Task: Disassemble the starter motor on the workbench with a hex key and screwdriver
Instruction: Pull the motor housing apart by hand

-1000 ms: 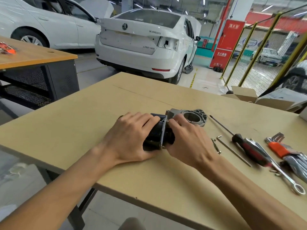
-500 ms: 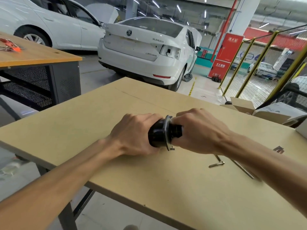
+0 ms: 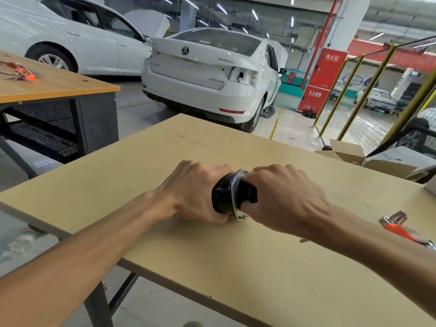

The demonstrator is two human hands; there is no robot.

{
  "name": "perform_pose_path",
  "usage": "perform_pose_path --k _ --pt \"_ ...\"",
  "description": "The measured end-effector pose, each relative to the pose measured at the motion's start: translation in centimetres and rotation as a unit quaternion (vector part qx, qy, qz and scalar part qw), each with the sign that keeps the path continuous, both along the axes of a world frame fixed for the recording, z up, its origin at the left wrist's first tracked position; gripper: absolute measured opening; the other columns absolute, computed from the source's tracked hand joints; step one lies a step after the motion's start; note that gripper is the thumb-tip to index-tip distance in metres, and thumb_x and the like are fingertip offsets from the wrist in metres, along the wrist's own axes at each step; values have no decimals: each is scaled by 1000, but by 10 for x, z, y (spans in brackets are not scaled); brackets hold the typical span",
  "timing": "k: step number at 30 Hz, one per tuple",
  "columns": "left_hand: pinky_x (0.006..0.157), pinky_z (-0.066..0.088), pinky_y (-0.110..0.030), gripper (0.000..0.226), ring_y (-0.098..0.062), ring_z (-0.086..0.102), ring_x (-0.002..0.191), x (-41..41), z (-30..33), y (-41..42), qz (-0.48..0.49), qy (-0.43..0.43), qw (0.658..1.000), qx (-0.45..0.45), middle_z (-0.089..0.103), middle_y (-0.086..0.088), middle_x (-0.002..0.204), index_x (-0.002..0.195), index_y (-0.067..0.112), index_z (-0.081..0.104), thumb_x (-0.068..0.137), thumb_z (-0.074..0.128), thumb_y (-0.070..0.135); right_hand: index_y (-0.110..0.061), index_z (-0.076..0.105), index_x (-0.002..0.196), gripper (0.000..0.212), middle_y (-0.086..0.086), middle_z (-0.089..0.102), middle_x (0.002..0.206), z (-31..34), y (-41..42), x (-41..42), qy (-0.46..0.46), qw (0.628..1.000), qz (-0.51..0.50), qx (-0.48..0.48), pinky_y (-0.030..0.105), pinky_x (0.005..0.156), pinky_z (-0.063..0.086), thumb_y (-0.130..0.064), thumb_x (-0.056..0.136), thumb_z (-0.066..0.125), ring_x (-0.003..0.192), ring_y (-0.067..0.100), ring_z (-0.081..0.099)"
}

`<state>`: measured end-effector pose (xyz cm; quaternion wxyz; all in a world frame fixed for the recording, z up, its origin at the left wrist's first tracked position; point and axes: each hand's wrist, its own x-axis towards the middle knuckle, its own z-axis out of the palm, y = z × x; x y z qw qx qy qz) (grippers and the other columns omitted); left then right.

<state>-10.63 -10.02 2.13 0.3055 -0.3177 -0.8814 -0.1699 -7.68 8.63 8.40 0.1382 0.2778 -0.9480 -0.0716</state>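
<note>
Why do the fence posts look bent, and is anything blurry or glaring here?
Head view: the wide-angle lens bows the yellow fence posts near the frame edge; ceiling strip lights streak; the starter motor and both hands, left hand and right hand, look slightly soft; light is even, shadows faint.

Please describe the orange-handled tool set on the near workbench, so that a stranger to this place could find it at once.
Start at the tan workbench in front of the person. Follow the right forearm to the table's right edge: the hex key set lies there, beyond the arm. It is the only orange thing on this table, with grey metal keys folded into its holder.
</note>
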Motion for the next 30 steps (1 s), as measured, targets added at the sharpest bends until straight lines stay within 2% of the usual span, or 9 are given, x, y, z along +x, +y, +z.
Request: perform_pose_path --k 2,5,9,12,16,22,24,28,30 --pt "50 47 -29 58 -22 60 59 2 -6 -1 -15 11 1000 15 69 6 78 103 16 66 55 72 48 -17 60 85 20 -4 59 85 1 1 0 -10 1000 16 1 33 52 45 -36 82 56 66 22 52" --pt "54 53 -36 57 -24 66 66 5 -9 0 -35 22 999 29 72 1 83 106 8 68 59 76 41 -18 60 84 19 -4 60 86 1 4 -1 -17 999 37 -2 32 54 43 -36 81 56 70 26 54" --pt "53 49 -28 52 -22 64 64 8 -9 4 -26 24 999 13 70 1 80 102 10 67 60 82 36 -22 62 88 20 -5 61 89 2 12 2 -26 999 47 -8 32 57 44 -39 81 53 68 24 54" --pt "51 41 -23 53 -18 54 57 11 -4 6 5 2 1000 -3 68 6 76 101 16 64 60 78 46 -23 60 94 23 -6 60 92 1 10 6 -15 999 38 3 34 59 46 -41 83 51 69 25 54" --pt "49 28 -20 53 -15 44 54 11 8 4 15 -19 1000 -14 66 8 71 94 20 61 53 68 52 -20 57 91 21 -5 57 88 -2 1 10 22 999 13 26 30 48 33 -39 85 50 64 24 49" --pt "54 50 -30 56 -21 65 66 18 -8 2 -13 -1 1000 13 71 4 82 107 14 67 61 78 45 -23 61 85 19 -6 60 86 7 8 13 -34 999 34 -12 35 62 48 -40 79 54 70 24 53" --pt "52 48 -28 53 -20 61 61 17 -6 4 -10 -5 1000 14 69 5 79 104 15 66 61 77 44 -23 61 90 21 -6 60 90 4 6 14 -29 999 32 -7 36 62 48 -40 82 53 70 25 51" --pt "50 35 -23 51 -14 40 52 14 4 2 12 -13 1000 1 64 7 69 91 19 60 54 64 54 -19 53 91 20 -5 58 91 -3 -5 13 40 998 18 48 31 46 30 -38 85 50 56 19 37" --pt "48 41 -26 52 -17 46 52 16 3 -2 7 -20 1000 -1 65 7 70 93 18 63 54 68 51 -20 57 87 20 -5 61 89 2 -2 11 19 999 25 31 33 49 40 -39 82 52 62 24 49"
